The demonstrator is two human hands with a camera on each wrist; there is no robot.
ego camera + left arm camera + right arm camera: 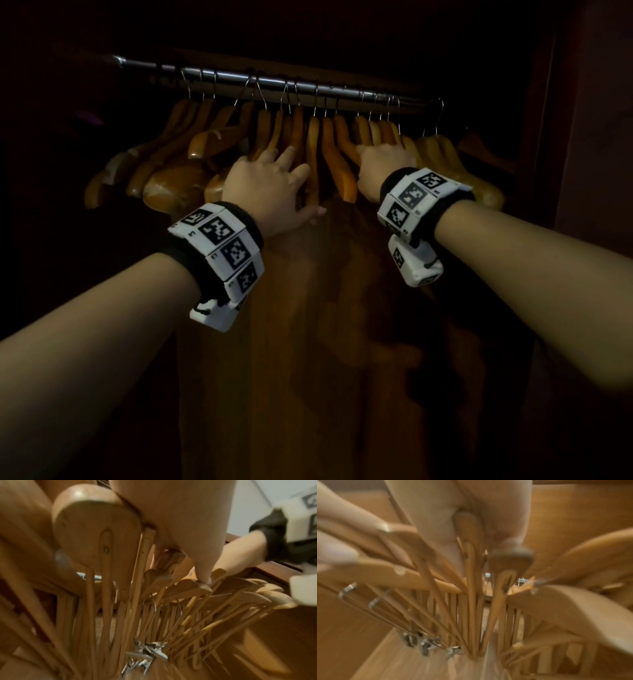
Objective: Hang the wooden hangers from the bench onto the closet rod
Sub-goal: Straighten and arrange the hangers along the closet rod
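Several wooden hangers (329, 150) hang by wire hooks from the metal closet rod (274, 80). My left hand (270, 181) reaches into the middle of the row, its fingers spread and pushed between the hangers (96, 536). Its thumb (205, 577) presses on one hanger's end. My right hand (383, 161) lies just to the right against another bunch, and its fingers (510, 524) run straight between the hanger shoulders (467, 524). Neither hand visibly grips a hanger. The bench is out of view.
The closet is dark, with a wooden back panel (325, 308) below the hangers and a side wall (589, 137) at the right. Some hangers carry metal clips (147, 654) on their lower bars. The rod's left end (137, 63) is bare.
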